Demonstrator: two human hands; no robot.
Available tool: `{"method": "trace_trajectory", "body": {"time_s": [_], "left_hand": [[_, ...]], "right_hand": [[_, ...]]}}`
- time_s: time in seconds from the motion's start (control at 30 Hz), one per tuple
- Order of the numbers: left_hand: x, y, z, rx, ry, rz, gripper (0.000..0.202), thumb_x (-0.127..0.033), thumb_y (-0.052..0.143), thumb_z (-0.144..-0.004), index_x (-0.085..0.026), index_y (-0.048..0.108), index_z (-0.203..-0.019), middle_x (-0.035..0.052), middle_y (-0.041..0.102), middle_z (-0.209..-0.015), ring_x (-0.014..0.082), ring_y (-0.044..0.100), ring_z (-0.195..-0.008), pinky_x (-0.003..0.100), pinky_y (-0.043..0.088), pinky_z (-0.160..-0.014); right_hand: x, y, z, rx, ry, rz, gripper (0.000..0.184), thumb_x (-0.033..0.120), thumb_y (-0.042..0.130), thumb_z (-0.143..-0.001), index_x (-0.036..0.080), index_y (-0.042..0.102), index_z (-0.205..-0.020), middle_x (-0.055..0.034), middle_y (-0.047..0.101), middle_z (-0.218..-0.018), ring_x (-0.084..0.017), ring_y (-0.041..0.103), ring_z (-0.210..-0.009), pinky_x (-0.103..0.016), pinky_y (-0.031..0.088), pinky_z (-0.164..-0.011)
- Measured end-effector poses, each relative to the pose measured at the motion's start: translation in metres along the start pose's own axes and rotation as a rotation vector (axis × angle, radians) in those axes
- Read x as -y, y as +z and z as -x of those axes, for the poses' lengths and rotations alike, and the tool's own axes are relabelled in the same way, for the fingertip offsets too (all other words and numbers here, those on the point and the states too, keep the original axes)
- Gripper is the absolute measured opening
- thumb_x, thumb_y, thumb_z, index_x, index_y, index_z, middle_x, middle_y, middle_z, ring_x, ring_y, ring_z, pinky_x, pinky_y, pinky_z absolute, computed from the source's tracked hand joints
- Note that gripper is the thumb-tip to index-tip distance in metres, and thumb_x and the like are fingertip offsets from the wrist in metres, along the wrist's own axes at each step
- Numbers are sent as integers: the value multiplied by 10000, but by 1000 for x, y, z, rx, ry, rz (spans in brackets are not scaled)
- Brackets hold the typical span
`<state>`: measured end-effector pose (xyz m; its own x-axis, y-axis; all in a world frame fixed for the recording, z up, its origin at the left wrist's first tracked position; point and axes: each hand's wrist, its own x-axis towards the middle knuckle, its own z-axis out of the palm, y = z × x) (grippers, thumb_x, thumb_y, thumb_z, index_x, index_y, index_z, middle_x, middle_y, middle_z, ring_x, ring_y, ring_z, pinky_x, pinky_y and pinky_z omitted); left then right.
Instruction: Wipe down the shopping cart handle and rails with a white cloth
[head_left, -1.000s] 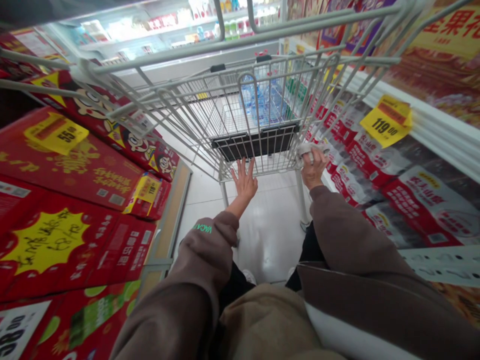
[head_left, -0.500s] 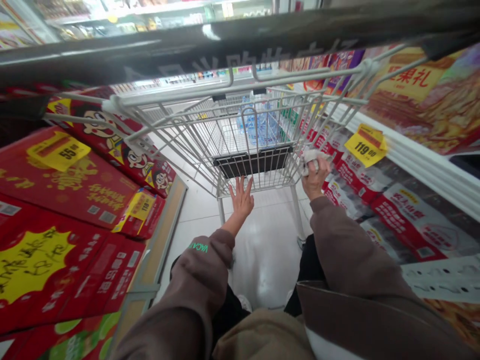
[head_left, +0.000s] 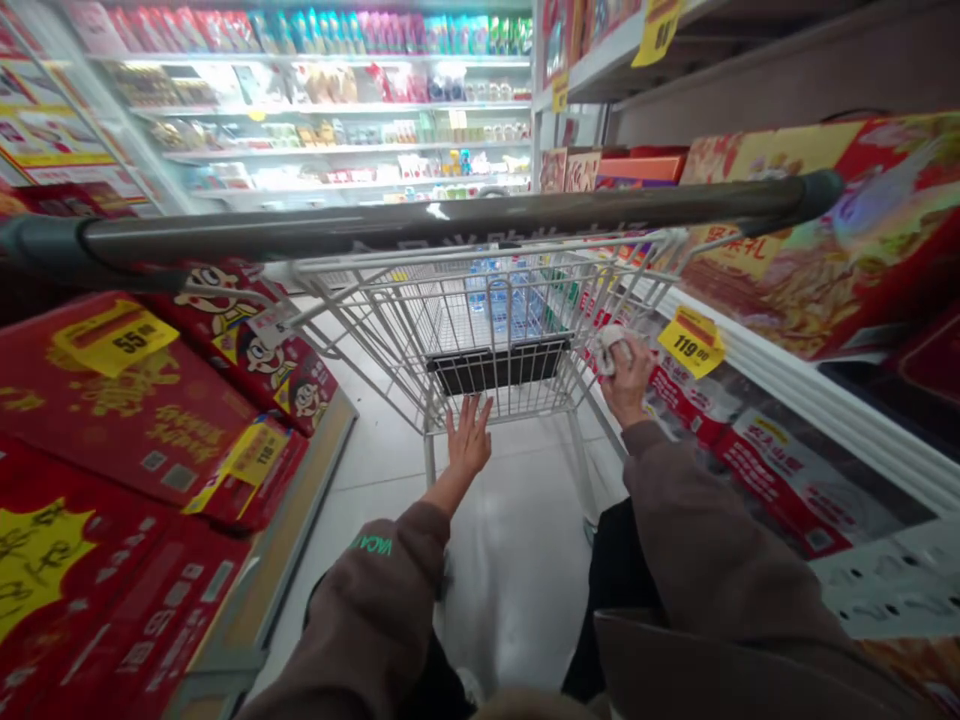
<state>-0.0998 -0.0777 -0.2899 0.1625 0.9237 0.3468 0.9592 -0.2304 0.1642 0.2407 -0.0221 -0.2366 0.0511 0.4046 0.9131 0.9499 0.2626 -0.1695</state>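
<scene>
A wire shopping cart [head_left: 375, 330] stands in front of me, its dark handle bar [head_left: 465, 215] crossing the upper part of the view. My left hand [head_left: 469, 440], fingers spread, is at the cart's near end just under the black panel [head_left: 499, 368]; whether its fingertips touch the wires I cannot tell. My right hand [head_left: 630, 380] is closed around a crumpled whitish cloth [head_left: 611, 345] by the cart's right side wires. Clear blue-tinted bottles [head_left: 506, 295] lie inside the cart.
Red gift boxes [head_left: 135, 400] with yellow price tags are stacked on the left. On the right, a white shelf [head_left: 780, 390] carries boxes above shrink-wrapped bottle packs [head_left: 787, 480]. A lit refrigerated display [head_left: 337, 110] with several shelves stands ahead.
The view has tilted up, so the handle bar sits lower and the lit display shows more fully. The left hand remains spread; the right hand still grips the cloth beside the cart.
</scene>
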Motion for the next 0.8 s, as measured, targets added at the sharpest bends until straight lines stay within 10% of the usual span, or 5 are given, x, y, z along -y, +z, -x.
{"method": "trace_trajectory", "body": {"time_s": [0.13,0.33,0.6,0.7,0.8], "left_hand": [[-8,3,3,-23,-41,22,759,-166,561,-892,-247,389,-1627,116,286,-1739,315,222,-1628,615,118,-1321],[1,-2,12,-123,-58,29,723,-174,550,-898,-250,429,-1607,138,313,-1726,306,275,-1613,594,184,-1312],[-6,-39,-13,-241,-132,93,673,-192,574,-907,-205,482,-1574,190,410,-1660,367,330,-1580,597,241,-1297],[-19,-46,-13,-260,-158,109,676,-196,601,-902,-195,491,-1568,212,406,-1647,389,332,-1570,602,278,-1279],[-23,-54,-8,-284,-137,115,676,-192,618,-901,-209,492,-1565,201,415,-1638,372,382,-1538,595,288,-1274]], "right_hand": [[-5,-8,-44,-183,12,41,543,62,500,-769,162,623,-1289,-190,509,-1413,-323,445,-1326,-609,407,-1119],[19,-22,-1,180,-1,-8,628,41,455,-756,206,622,-1339,-182,598,-1334,-311,528,-1200,-532,499,-1030],[53,-62,-118,-382,276,42,600,184,462,-859,190,486,-1459,-233,456,-1469,-394,411,-1373,-677,338,-1130],[98,-55,-137,-265,354,-81,668,120,438,-811,192,479,-1473,-229,439,-1491,-390,384,-1396,-681,346,-1116],[156,-51,-120,14,121,-244,669,77,449,-772,215,556,-1418,-182,527,-1426,-342,467,-1325,-576,434,-1094]]}}
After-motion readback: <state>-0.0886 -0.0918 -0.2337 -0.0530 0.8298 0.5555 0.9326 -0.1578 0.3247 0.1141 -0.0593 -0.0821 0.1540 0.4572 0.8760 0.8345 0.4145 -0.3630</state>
